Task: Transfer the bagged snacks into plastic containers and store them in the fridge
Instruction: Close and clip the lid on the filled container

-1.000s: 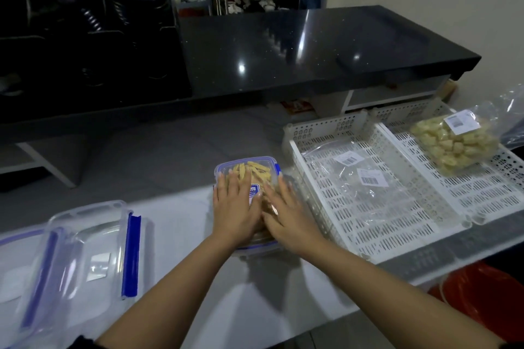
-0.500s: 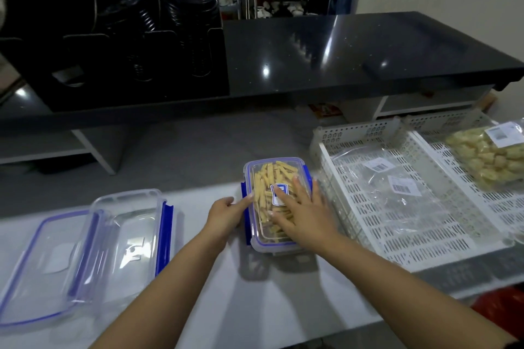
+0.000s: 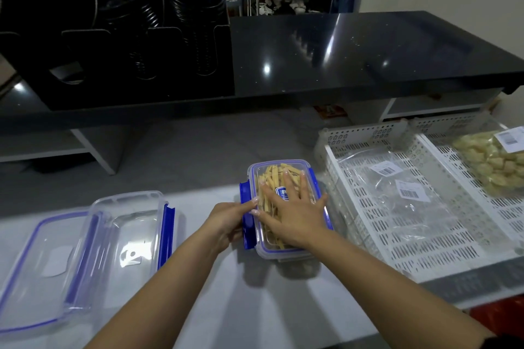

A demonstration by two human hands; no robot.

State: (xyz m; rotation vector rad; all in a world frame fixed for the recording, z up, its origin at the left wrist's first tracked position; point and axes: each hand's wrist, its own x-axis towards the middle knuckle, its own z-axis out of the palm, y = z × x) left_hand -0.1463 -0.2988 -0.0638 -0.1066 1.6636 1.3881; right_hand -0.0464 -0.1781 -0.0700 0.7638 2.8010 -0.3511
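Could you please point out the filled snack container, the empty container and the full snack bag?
Filled snack container [image 3: 279,170]: head view, far lid end.
Empty container [image 3: 133,224]: head view, clear floor.
Full snack bag [image 3: 493,161]: head view, middle.

Lid sticker on filled container [image 3: 283,207]: blue badge w/ white letters, "DY" legible, rest hidden under right hand [image 3: 295,215]. White barcode labels on the empty clear bags [image 3: 397,198] in white tray [image 3: 368,133], one at 12 o'clock of the other; bars visible, digits too small to read. Another barcode label on bagged snack [image 3: 493,161] at 3 o'clock edge, also unreadable. Red pkg under counter [image 3: 330,111]: print too blurred.
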